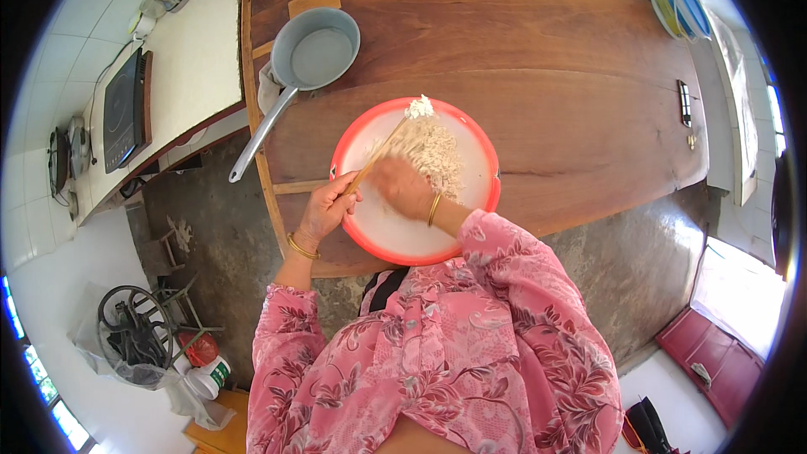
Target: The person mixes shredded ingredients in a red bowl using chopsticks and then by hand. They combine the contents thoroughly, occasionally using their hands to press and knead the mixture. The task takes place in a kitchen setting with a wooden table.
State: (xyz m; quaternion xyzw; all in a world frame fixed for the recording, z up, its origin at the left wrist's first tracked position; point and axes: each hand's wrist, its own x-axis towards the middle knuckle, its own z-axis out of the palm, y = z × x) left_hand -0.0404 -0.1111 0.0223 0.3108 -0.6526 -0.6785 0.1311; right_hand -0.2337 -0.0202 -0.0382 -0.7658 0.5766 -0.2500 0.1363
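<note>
A large white basin with a red rim [494, 205] rests at the near edge of the wooden table, holding a heap of pale, shredded or flaky dough-like food [435, 151]. My left hand [328, 205] grips the lower end of wooden chopsticks [381, 150] at the basin's left rim. A white clump [420, 107] sits by their far tip, near the back rim. Over the basin's middle, beside the heap, is my right hand [400, 186], blurred by motion; its fingers and whether they hold anything cannot be made out.
A grey saucepan [325, 50] stands at the back left, its long metal handle reaching past the edge of the wooden table [567, 107]. An induction cooker [123, 110] is on the left counter. A lidded bucket [681, 9] and a dark phone-like object [685, 103] lie towards the right.
</note>
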